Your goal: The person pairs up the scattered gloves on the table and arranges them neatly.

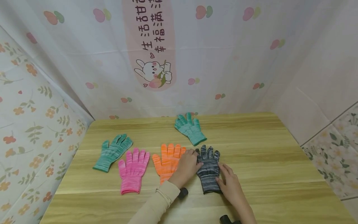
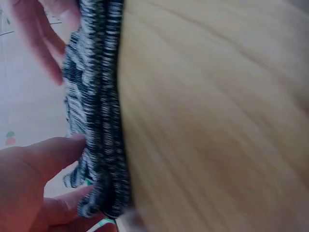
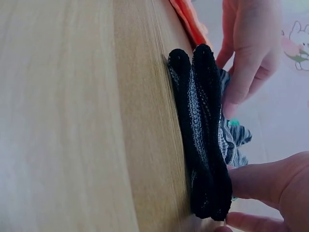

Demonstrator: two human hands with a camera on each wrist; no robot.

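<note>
Firstly, one white backdrop curtain point(image 1: 237, 56), printed with paired pink-and-green motifs, a rabbit and lettering, spanning the rear. One wood-grain table point(image 1: 265, 174), below it. One floral cloth point(image 1: 36, 124), hanging at the left. One cream sleeve point(image 1: 156, 203), on the left forearm.

Gloves, knitted, five, all lying on the table:
– black-and-grey glove point(image 1: 209, 172), flat at the near centre-right, fingers pointing away from the person, dark cuff nearest;
– orange glove point(image 1: 166, 160), just left of it, partly covered by the left arm;
– pink glove point(image 1: 134, 171), left of the orange;
– green glove point(image 1: 112, 152), far left, slanted;
– teal glove point(image 1: 190, 129), at the back, slanted.

Hands, two, both at the black-and-grey glove. Left hand point(image 1: 188, 163): loosely spread, thumb resting on the glove's left side. Right hand point(image 1: 230, 183): relaxed, fingers parted along the right edge, thumb touching near the cuff. Both touch rather than grasp.

Lastly, one small black cylindrical piece point(image 1: 183, 193), beside the left wrist.
</note>
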